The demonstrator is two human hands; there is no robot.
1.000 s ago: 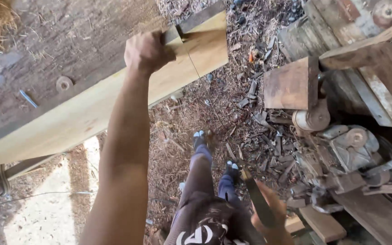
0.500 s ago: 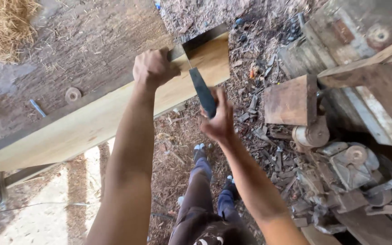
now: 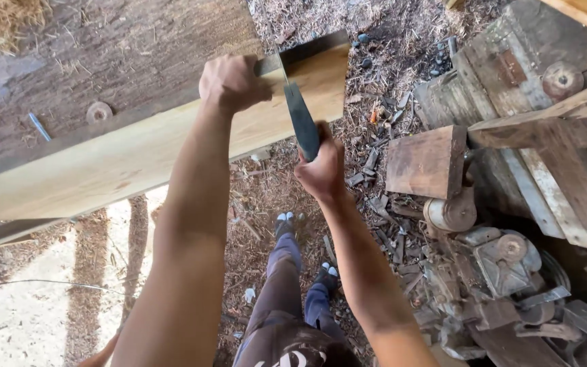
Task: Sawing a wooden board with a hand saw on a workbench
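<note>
Chisel (image 3: pixel 301 121), dark-handled, in right hand's (image 3: pixel 321 170) closed grip; left hand (image 3: pixel 231 83) fisted on pale smooth beam (image 3: pixel 123 163).

The left hand (image 3: pixel 229 83) covered the near part of a dark metal square (image 3: pixel 310 49) on the pale timber beam (image 3: pixel 137 156), so how far that square ran under the fingers (image 3: pixel 239 68) could not be told. The right hand (image 3: pixel 321 166) hid the lower handle of the dark chisel (image 3: pixel 301 119); its thin blade tip was too small to make out. The beam ran off the left edge. The rusted machinery (image 3: pixel 504 272) was cut off at the lower right.
</note>
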